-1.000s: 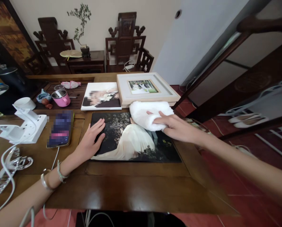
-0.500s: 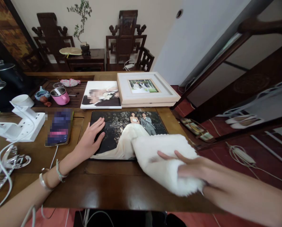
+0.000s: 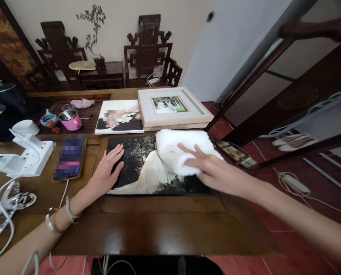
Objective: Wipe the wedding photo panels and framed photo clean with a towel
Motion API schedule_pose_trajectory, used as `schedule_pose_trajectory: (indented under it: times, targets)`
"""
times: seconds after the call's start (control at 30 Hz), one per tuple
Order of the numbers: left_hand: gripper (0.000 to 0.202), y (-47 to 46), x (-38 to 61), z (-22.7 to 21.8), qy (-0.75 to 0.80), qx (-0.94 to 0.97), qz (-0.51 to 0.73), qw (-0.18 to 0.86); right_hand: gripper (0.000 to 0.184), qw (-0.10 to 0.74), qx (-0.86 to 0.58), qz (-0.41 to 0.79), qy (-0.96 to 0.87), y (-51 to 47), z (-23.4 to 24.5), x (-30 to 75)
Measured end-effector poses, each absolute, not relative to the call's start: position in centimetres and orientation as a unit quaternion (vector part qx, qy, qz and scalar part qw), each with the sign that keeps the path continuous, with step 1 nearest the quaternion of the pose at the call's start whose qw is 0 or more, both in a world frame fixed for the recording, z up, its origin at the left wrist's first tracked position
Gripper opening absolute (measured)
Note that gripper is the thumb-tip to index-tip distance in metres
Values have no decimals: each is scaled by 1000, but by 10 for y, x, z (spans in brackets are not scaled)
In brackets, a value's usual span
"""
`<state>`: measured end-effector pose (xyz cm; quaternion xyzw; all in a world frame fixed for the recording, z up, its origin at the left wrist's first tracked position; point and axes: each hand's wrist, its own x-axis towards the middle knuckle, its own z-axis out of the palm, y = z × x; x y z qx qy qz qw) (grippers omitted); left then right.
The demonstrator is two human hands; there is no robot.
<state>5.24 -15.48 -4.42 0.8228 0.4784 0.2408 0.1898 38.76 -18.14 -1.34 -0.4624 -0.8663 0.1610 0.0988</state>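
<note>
A dark wedding photo panel point(image 3: 150, 172) lies flat on the wooden table point(image 3: 159, 229); a long pale gown shows in it. On the panel's left side rests my left hand point(image 3: 110, 168), its fingers stretched out flat. My right hand point(image 3: 205, 166) grips a fluffy white cloth point(image 3: 184, 143), which lies over the upper right of the panel and hides the couple there. Part of the right fingers is sunk into the cloth's folds.
Behind the panel are a white-edged photo board point(image 3: 120, 128) and a pale wooden picture frame point(image 3: 173, 122). To the left stand a phone point(image 3: 70, 156), a white power strip point(image 3: 34, 156), a clear hair claw point(image 3: 12, 206) and a pink cup point(image 3: 70, 120). A rack point(image 3: 245, 91) rises at right.
My right hand has moved the white cloth away from me, from the panel's lower right and the table edge up to its upper right. My left hand stays on the panel.
</note>
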Motion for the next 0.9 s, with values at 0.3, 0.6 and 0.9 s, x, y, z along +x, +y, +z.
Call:
schedule_pose_trajectory:
  times: [0.3,0.6,0.9]
  targets:
    - [44,-153,52,-47,475,825,243,188,56,75,-447,240,-858,-292,2,406]
    - [45,-155,52,-45,472,826,237,197,58,72,-450,215,-864,-198,8,382]
    - [46,-156,51,-44,479,826,223,196,61,39,-427,157,-890,-152,-1,347]
